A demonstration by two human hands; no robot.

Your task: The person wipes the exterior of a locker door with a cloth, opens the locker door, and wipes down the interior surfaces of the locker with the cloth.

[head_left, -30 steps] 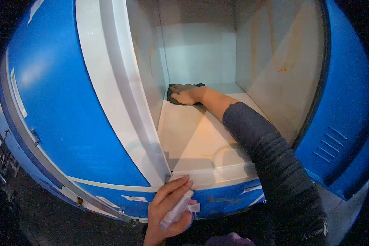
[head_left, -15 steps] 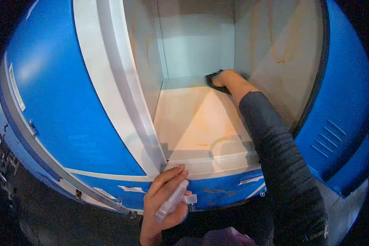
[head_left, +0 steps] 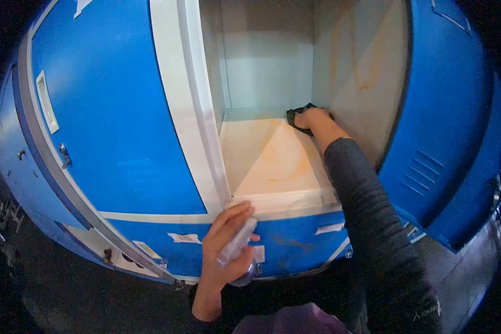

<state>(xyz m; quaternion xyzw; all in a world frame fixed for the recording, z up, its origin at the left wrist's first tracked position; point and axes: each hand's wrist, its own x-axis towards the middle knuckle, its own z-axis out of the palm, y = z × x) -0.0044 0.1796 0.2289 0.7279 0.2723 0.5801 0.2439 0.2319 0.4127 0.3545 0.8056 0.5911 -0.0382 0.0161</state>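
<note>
My right hand (head_left: pixel 313 118) reaches deep into an open locker compartment (head_left: pixel 256 161). Its fingers are closed on a dark cloth (head_left: pixel 293 118), pressed to the floor near the back right corner. Parts of the fingers are hidden behind the hand and the cloth. Brownish smears mark the compartment floor and its right wall. At the front sill, my left hand (head_left: pixel 217 253) is wrapped around a clear plastic spray bottle (head_left: pixel 236 245), with its fingertips by the sill's edge. The lower part of the bottle is partly covered by the hand.
A blue locker door (head_left: pixel 106 111) is shut on the left. The compartment's own blue door (head_left: pixel 428 139), with vent slots, hangs open on the right. Below the sill runs another blue door (head_left: pixel 295 245) with paper labels. Dark floor (head_left: pixel 122 303) lies beneath.
The view has shifted, so the locker sits farther right and more of the left doors shows. My right hand and the cloth have moved slightly on the compartment floor. My left hand keeps the bottle.
</note>
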